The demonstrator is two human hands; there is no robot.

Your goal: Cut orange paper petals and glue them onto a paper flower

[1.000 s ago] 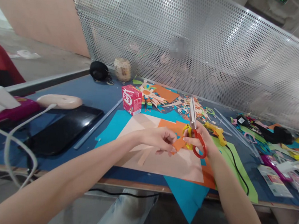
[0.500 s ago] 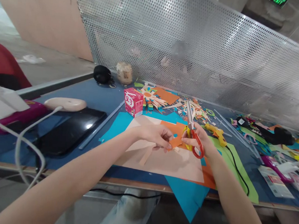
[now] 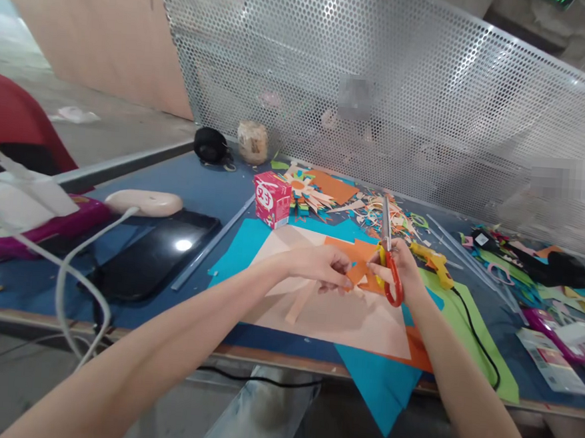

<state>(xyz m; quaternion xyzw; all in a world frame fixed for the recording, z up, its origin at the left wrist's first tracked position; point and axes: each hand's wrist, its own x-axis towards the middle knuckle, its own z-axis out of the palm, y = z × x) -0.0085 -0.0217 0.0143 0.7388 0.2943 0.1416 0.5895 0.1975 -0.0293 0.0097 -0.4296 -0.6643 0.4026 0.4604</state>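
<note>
My left hand (image 3: 319, 266) pinches a small orange paper piece (image 3: 357, 274) above the peach sheet (image 3: 336, 312). My right hand (image 3: 403, 273) grips scissors (image 3: 388, 252) with red and yellow handles; their blades point up and away and look closed. The fingertips of both hands meet at the orange piece. Orange (image 3: 355, 249), teal (image 3: 376, 381) and green (image 3: 460, 324) paper sheets lie layered under the hands.
A red carton (image 3: 272, 199) and a heap of paper scraps (image 3: 353, 206) lie behind the sheets. A yellow glue gun (image 3: 434, 261) with a black cord lies at right. A black tablet (image 3: 154, 256), white cable (image 3: 75, 277) and pink device (image 3: 146, 202) lie left. A perforated metal screen (image 3: 381, 98) backs the table.
The view shifted, so everything sits slightly further right in frame. Both hands stay together on the orange piece, and the scissors' blades remain pointing up.
</note>
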